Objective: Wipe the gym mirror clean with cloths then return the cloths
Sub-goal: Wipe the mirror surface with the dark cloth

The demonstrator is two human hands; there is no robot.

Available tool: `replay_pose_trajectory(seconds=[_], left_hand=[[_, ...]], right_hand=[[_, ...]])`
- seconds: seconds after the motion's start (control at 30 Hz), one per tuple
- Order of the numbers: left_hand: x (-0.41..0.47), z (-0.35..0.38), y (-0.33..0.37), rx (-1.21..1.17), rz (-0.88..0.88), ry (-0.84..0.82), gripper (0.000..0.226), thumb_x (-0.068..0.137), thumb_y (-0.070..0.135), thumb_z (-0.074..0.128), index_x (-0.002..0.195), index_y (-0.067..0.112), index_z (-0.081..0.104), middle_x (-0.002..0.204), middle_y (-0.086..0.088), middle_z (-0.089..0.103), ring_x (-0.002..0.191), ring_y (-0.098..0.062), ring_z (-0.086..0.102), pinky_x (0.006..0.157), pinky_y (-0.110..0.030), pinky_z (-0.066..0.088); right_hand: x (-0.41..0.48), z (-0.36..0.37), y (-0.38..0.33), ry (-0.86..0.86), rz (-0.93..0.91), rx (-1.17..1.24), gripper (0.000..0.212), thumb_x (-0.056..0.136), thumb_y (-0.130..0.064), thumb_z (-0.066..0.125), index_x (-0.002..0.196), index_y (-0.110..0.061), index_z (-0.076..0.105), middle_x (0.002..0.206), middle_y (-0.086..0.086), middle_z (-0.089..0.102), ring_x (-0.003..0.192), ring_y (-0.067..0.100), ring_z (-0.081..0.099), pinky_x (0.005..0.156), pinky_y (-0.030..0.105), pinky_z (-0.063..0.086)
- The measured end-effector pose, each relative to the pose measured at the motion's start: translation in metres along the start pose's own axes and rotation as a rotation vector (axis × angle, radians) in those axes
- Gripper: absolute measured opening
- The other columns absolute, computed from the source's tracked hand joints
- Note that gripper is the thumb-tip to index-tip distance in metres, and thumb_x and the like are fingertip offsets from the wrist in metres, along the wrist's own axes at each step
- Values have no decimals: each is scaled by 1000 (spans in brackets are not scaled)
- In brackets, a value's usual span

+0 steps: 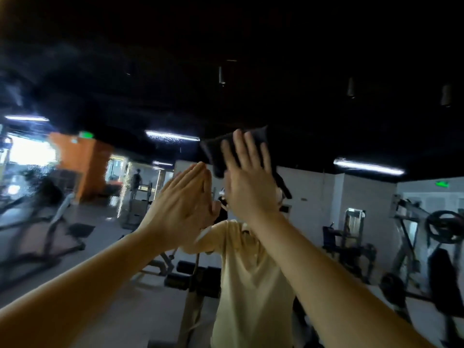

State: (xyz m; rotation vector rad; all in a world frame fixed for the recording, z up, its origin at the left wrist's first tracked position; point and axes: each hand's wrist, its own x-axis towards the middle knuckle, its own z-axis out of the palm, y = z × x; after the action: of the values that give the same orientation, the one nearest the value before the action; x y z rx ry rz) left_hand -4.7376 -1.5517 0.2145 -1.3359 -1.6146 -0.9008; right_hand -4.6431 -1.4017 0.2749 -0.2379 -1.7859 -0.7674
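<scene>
Pressing rather than gripping: the right hand lay flat with straight, slightly spread fingers, pinning a dark cloth against the glass. No finger curled round it. The left hand was also flat, fingers straight and together, and held nothing visible. Whether it touched the glass could not be determined.

The gym mirror filled the whole view and returned a dim room. Reflected weight machines stood to the right, and the person's reflection in a pale yellow shirt stood at centre. Wet streaks and droplets remained on the left part of the glass, so wiping was judged unfinished.

The cloth sat high on the mirror, above the reflected head, its upper and left edges showing past the fingers.

Assessment: the cloth appeared soft, thin and light. It would likely slide freely on wet glass and drop if palm pressure eased. For carrying it back, a pinch at the exposed upper left corner, or bunching it into the palm, would be the sounder hold. Only one cloth was seen.
</scene>
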Motion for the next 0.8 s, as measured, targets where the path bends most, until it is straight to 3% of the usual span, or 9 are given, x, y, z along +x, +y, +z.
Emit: replay_pose_trajectory(seconds=[0.07, 0.17, 0.23, 0.33, 0.43, 0.5, 0.57, 0.7, 0.8], left_hand=[[-11, -3, -7, -48, -43, 214, 45, 105, 30, 38, 134, 8, 66, 144, -9, 62, 134, -15, 51, 111, -48, 47], [-33, 1, -12, -25, -150, 189, 49, 105, 32, 41, 143, 8, 62, 154, -9, 55, 143, -25, 49, 115, -49, 44], [-42, 6, -11, 28, -126, 91, 66, 104, 42, 31, 153, 2, 50, 163, -14, 43, 153, -30, 38, 124, -47, 33], [-47, 12, -8, 114, -95, -20, 79, 100, 51, 19, 161, 1, 29, 171, -13, 16, 160, -25, 12, 128, -37, 10], [-50, 13, -15, 132, -91, -85, 80, 98, 58, 9, 162, 10, 11, 172, -4, -1, 160, -16, -4, 129, -32, 3], [-48, 9, -20, 90, -98, -138, 84, 95, 63, 3, 163, 14, 9, 173, -1, -3, 161, -13, -6, 131, -32, 3], [-44, 0, -24, 13, -97, -166, 89, 94, 64, 4, 164, 11, 19, 174, -3, 5, 162, -14, 1, 133, -38, 9], [-59, -6, -33, -17, -97, -109, 75, 102, 50, 12, 161, 10, 38, 171, -5, 28, 160, -16, 21, 131, -44, 20], [-88, 3, -36, 71, -92, -144, 74, 100, 41, 11, 164, 8, 27, 173, -5, 16, 162, -17, 11, 132, -42, 14]], right_hand=[[-47, 13, -33, -109, -209, 40, 64, 104, -36, 31, 165, -18, 25, 174, 9, 11, 162, 26, 0, 130, 49, -1], [-126, 13, -49, -398, -611, 76, 56, 109, -31, 32, 164, -20, 28, 174, 5, 14, 162, 25, 0, 130, 49, 2], [-145, -1, -27, -469, -719, 54, 57, 109, -29, 41, 164, -22, 31, 174, 3, 16, 162, 23, 6, 130, 48, 7], [-116, -25, 26, -331, -470, -49, 65, 104, -35, 53, 163, -23, 29, 172, 5, 17, 160, 23, 10, 130, 48, 5], [-67, -42, 66, -169, -40, -83, 58, 108, -31, 40, 164, -20, 28, 173, 7, 15, 161, 24, 7, 130, 49, 8], [-51, -41, 53, -99, 148, -45, 59, 106, -31, 33, 163, -15, 31, 173, 11, 15, 161, 28, 9, 130, 52, 10], [-55, -26, 17, -50, 170, -21, 61, 105, -32, 35, 163, -15, 29, 174, 12, 12, 162, 29, 6, 130, 53, 10], [-134, 19, -71, -208, -191, 119, 70, 101, -29, 42, 166, -19, 20, 175, 9, 3, 162, 27, -5, 130, 52, 0], [-204, 25, -101, -576, -640, 227, 60, 104, -24, 34, 163, -17, 29, 175, 7, 10, 161, 25, -3, 130, 51, 6]])
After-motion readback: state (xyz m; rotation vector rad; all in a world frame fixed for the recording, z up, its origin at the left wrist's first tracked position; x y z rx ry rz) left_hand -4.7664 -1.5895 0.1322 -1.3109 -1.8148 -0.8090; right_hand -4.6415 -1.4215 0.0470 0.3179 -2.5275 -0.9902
